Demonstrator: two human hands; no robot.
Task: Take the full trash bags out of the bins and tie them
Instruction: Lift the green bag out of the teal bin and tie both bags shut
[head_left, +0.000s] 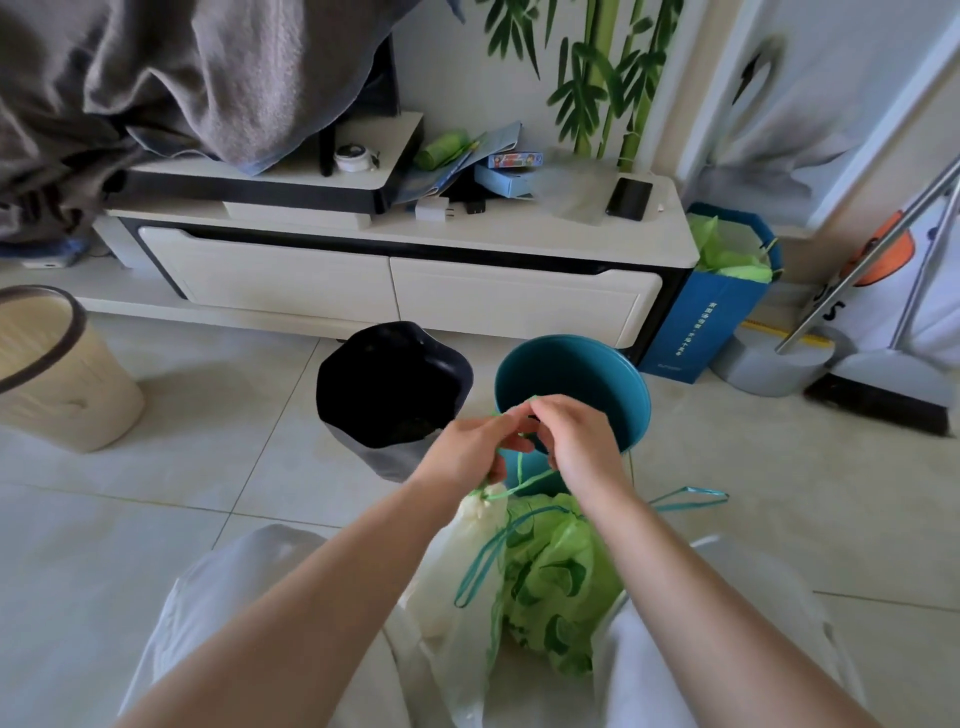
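While L hand (467, 448) & R hand (577, 441) pinch 1 drawstring (525, 483), seemingly mid-knot, 2 bags (561, 577) lie below, 3 bins (587, 371) beyond.

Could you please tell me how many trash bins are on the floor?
3: a beige bin at far left, a black-lined bin in the middle, a teal bin to its right. Others may be out of view.

Forearms stretched forward. Left hand (467, 449) and right hand (579, 441) meet over teal bin's (597, 374) near rim, both pinching cord (524, 486).
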